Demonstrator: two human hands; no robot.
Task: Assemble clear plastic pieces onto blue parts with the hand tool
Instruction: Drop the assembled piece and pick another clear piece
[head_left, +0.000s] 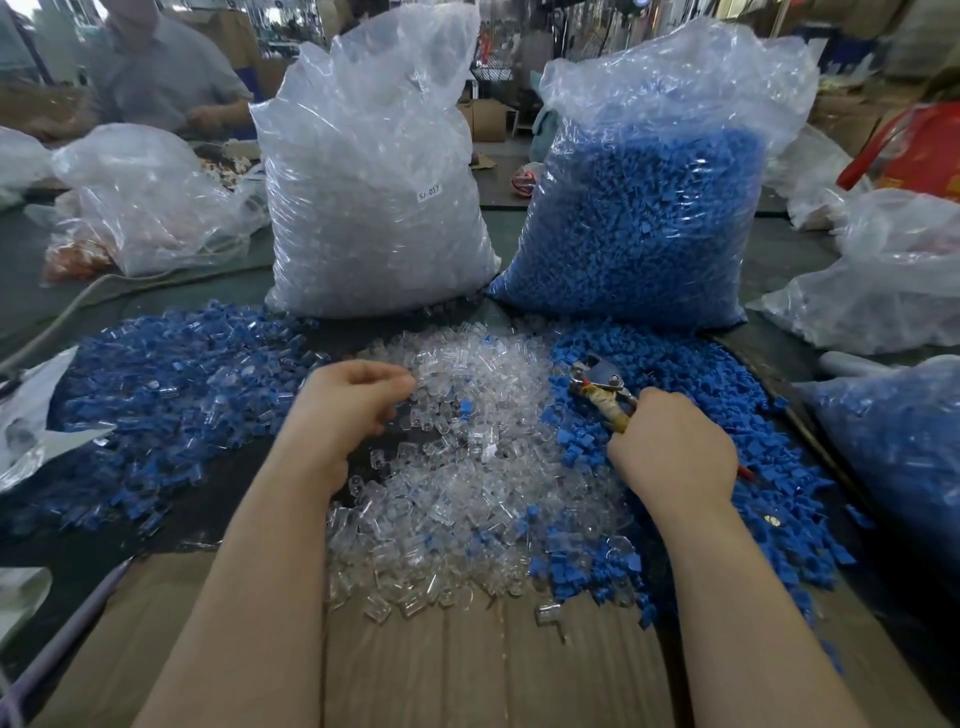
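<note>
A heap of loose clear plastic pieces (467, 483) lies in the middle of the table. To its right spreads a heap of loose blue parts (691, 415). On the left sits a pile of blue parts with clear pieces on them (176, 384). My left hand (348, 410) hovers over the top of the clear heap with fingers curled; I cannot tell whether it holds a piece. My right hand (670, 447) grips the taped handles of the hand tool (602, 389), whose metal jaws point up-left over the blue heap.
Two tall bags stand behind the heaps: clear pieces (374, 182) and blue parts (644, 208). Another bag of blue parts (904, 452) lies at the right edge. More plastic bags (150, 202) sit far left and right. A person sits across at the back left. Cardboard (467, 670) lies nearest me.
</note>
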